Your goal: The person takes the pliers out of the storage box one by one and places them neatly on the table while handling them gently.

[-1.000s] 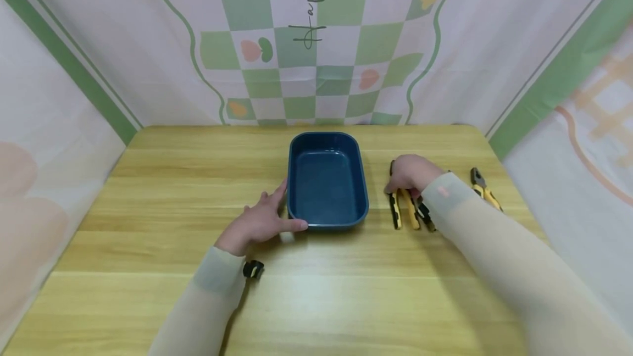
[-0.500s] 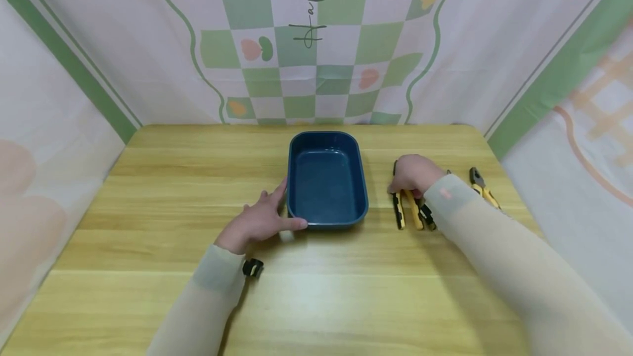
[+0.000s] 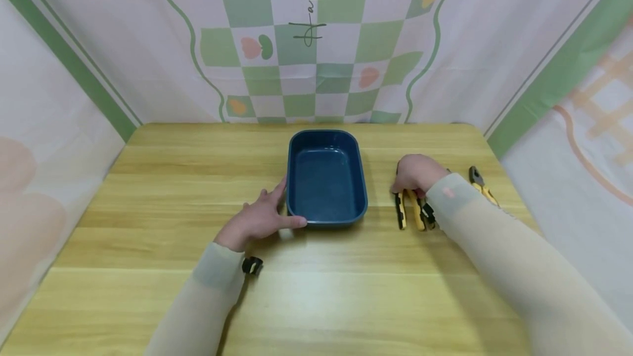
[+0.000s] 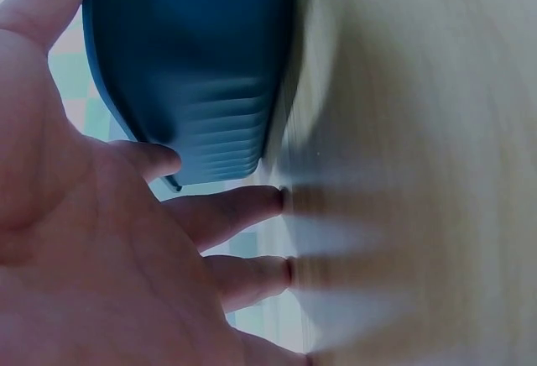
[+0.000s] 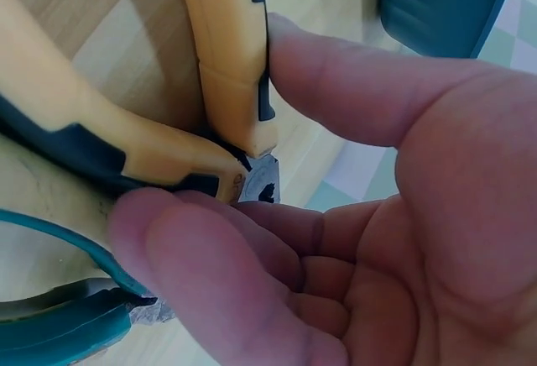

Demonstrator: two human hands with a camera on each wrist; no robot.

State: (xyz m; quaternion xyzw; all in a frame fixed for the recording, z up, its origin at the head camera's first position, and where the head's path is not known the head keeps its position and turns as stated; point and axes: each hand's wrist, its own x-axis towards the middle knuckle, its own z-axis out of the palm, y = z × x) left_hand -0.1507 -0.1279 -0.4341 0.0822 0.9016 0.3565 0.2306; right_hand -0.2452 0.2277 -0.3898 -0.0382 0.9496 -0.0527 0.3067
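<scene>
My left hand (image 3: 259, 216) rests against the near left corner of a dark blue rectangular tray (image 3: 326, 223), thumb at its rim and fingers spread. In the left wrist view, the straight fingers (image 4: 222, 215) lie beside the tray's ribbed wall (image 4: 222, 122), some tips on the table. To the tray's right, my right hand (image 3: 420, 172) holds pliers with yellow-and-black handles (image 3: 401, 210) between thumb and fingers. The right wrist view shows the thumb (image 5: 336, 76) on one handle (image 5: 231, 55) and curled fingers at the other; the pliers' head is mostly hidden.
Teal-handled pliers (image 5: 63, 324) lie close under the right hand's fingers. Farther right on the wooden table (image 3: 321, 301) is another pair of yellow-handled pliers (image 3: 479, 183), partly behind the sleeve. A patterned cloth (image 3: 341, 43) hangs behind the table.
My right hand has shifted slightly right, and the pliers' handles have moved a little right with it. The left hand and tray stay put.
</scene>
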